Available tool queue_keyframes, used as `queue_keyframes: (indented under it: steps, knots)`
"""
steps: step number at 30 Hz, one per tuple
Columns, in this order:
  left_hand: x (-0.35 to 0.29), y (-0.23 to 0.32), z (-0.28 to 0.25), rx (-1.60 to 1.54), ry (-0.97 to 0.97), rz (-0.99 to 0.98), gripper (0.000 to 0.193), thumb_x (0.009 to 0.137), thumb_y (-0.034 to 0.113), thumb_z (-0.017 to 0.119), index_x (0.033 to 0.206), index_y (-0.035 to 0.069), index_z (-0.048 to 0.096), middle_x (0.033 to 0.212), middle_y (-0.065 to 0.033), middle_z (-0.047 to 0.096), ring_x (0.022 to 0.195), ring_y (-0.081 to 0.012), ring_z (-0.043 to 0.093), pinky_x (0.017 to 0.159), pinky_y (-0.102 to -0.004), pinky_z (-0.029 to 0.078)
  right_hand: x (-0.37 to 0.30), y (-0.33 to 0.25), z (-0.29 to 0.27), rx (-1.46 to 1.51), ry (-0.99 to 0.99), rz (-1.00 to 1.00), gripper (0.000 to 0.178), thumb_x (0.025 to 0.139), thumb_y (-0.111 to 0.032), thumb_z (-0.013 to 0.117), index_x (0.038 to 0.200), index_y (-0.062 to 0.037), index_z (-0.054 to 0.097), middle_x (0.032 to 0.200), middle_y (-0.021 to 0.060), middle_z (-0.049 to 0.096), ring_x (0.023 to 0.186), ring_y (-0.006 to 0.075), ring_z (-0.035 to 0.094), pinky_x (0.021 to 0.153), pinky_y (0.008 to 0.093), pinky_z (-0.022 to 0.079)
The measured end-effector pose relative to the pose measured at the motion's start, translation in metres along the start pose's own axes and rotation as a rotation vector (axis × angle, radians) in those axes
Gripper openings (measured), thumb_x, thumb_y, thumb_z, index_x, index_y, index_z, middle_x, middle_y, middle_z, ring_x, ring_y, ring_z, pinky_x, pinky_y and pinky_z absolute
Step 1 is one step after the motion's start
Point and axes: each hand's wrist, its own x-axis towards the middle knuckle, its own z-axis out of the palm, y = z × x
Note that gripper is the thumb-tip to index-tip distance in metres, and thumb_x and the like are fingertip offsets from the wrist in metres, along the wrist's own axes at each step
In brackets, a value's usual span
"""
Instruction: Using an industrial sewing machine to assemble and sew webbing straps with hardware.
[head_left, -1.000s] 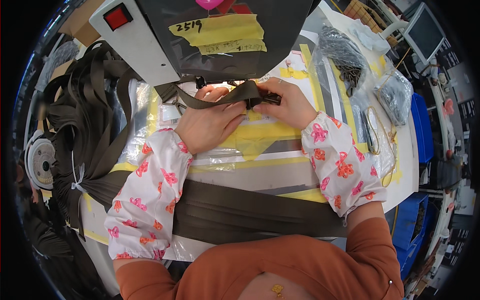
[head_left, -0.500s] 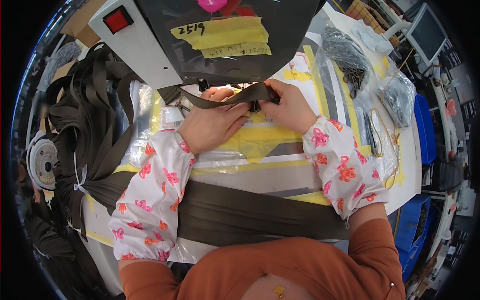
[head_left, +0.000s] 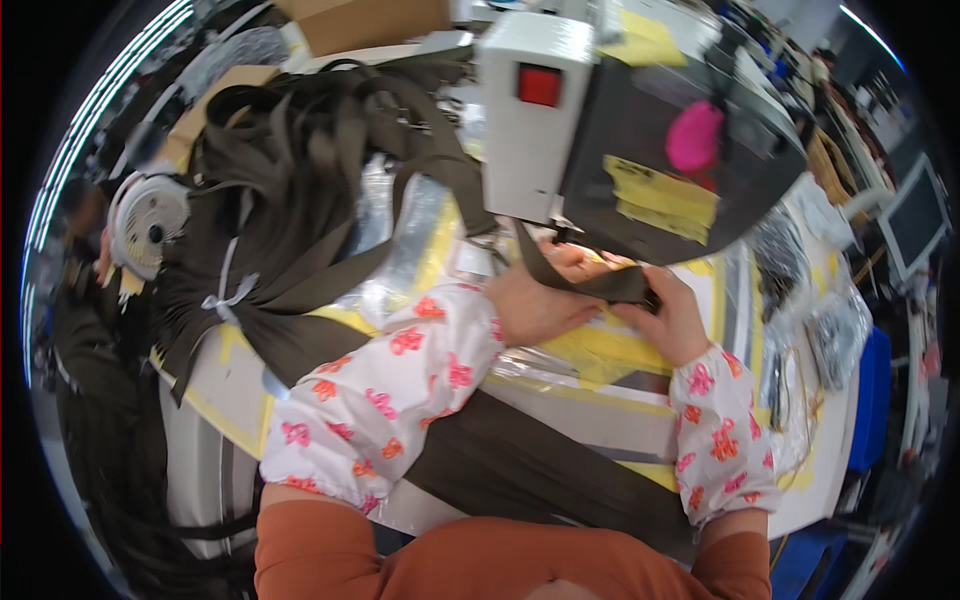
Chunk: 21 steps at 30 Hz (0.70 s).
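Note:
Under the head of a sewing machine (head_left: 690, 150), both hands are on a dark olive webbing strap (head_left: 590, 283). My right hand (head_left: 678, 318) pinches the strap at its right end, thumb in front, beside a small dark piece I cannot make out. My left hand (head_left: 540, 308) is closed around the strap further left, its fingertips partly hidden behind the band under the lit machine head. From there the strap curves up at the left, against the machine. Below my forearms, a wide bundle of the same webbing (head_left: 540, 450) lies across the table.
A large tied heap of webbing (head_left: 290, 190) covers the left side, with a white fan (head_left: 148, 225) beyond it. Plastic bags (head_left: 838, 335) of parts lie at the right, near a blue bin (head_left: 872, 400) and a monitor (head_left: 915, 215). Yellow tape (head_left: 610, 350) lines the tabletop.
My view has swung left, so the machine and hands appear further right and lower. Both hands keep hold of the strap under the machine head.

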Motion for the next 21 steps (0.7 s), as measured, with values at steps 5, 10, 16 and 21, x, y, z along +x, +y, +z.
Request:
queue_keyframes:
  steps: [5, 10, 16, 21]
  knots:
    - [-0.009, 0.011, 0.010, 0.114, 0.095, -0.109, 0.044, 0.071, 0.022, 0.059, 0.115, 0.018, 0.054, 0.107, 0.0010, 0.053, 0.100, -0.0181, 0.050, 0.090, -0.0419, 0.036, -0.002, -0.007, 0.004, -0.202, 0.029, -0.121, 0.037, 0.070, -0.014, 0.069, 0.100, 0.0002, 0.055, 0.087, 0.0144, 0.055, 0.074, 0.0323, 0.057, 0.062, 0.0357, 0.047]
    - [-0.012, 0.022, 0.024, 0.082, 0.133, -0.234, 0.044, 0.072, 0.025, 0.062, 0.115, 0.021, 0.054, 0.113, 0.0017, 0.050, 0.113, -0.0225, 0.042, 0.098, -0.0439, 0.031, -0.006, -0.012, 0.005, -0.340, -0.006, -0.130, 0.046, 0.071, -0.010, 0.066, 0.114, -0.0011, 0.053, 0.094, 0.0117, 0.054, 0.075, 0.0277, 0.058, 0.063, 0.0343, 0.047]
    - [-0.016, 0.023, 0.021, 0.030, 0.046, -0.345, 0.040, 0.075, 0.029, 0.064, 0.113, 0.023, 0.055, 0.124, -0.0015, 0.044, 0.124, -0.0363, 0.024, 0.106, -0.0403, 0.024, -0.005, -0.012, 0.011, -0.520, 0.049, -0.240, 0.044, 0.069, -0.005, 0.065, 0.112, -0.0007, 0.054, 0.100, 0.0109, 0.053, 0.088, 0.0284, 0.055, 0.076, 0.0344, 0.045]
    - [-0.013, 0.022, 0.017, -0.063, 0.058, -0.319, 0.033, 0.073, 0.025, 0.063, 0.106, 0.021, 0.057, 0.119, -0.0034, 0.046, 0.120, -0.0370, 0.030, 0.104, -0.0431, 0.024, -0.011, -0.014, 0.021, -0.167, 0.153, -0.281, 0.034, 0.071, 0.002, 0.061, 0.105, 0.0028, 0.054, 0.103, 0.0154, 0.057, 0.090, 0.0330, 0.057, 0.077, 0.0353, 0.047]
